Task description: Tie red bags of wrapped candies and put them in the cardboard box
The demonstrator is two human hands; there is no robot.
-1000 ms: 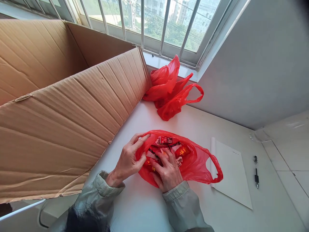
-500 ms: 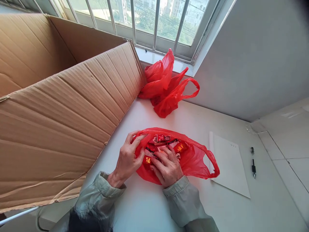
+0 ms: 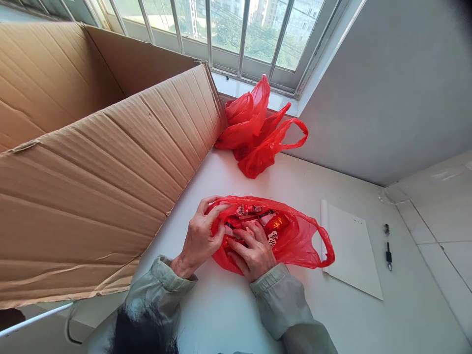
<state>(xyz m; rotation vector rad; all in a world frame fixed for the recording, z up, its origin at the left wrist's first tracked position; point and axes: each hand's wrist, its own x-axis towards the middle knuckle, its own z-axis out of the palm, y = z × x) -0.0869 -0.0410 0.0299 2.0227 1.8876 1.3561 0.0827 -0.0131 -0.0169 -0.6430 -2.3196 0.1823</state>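
A red plastic bag point(image 3: 295, 236) lies open on the white table point(image 3: 221, 305), filled with several small red wrapped packets point(image 3: 254, 212). My left hand point(image 3: 201, 236) pinches the bag's left rim, thumb and fingers closed on the plastic. My right hand point(image 3: 252, 250) reaches into the bag's mouth, fingers curled over the packets; whether they grip one is hidden.
A big open cardboard box point(image 3: 96, 162) fills the left side. A second, crumpled red bag point(image 3: 258, 132) lies by the window sill. A white sheet of paper point(image 3: 350, 255) and a black pen point(image 3: 388, 255) lie to the right. Grey wall behind.
Both hands stay at the bag; the fingers of my right hand have shifted slightly among the packets. The camera has moved a little.
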